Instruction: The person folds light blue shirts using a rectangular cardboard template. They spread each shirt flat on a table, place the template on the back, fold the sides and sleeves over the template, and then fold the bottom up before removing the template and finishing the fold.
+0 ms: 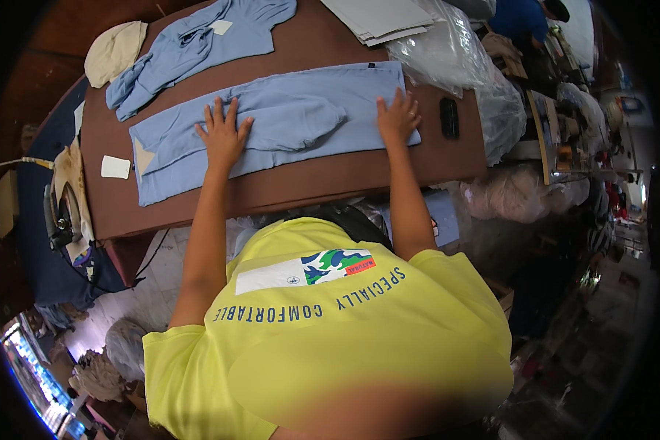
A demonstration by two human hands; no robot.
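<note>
Both hands spread flat, left hand (222,136) and right hand (397,117), pressing on a folded light blue garment (301,117) lying across the brown bench (308,183).

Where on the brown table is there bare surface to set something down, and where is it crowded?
Bare patches on the brown table: the front strip below the folded blue garment, and the stretch between the white card and the table's near corner. Crowded: the far side, with a second blue garment, grey boards and plastic bags.
</note>
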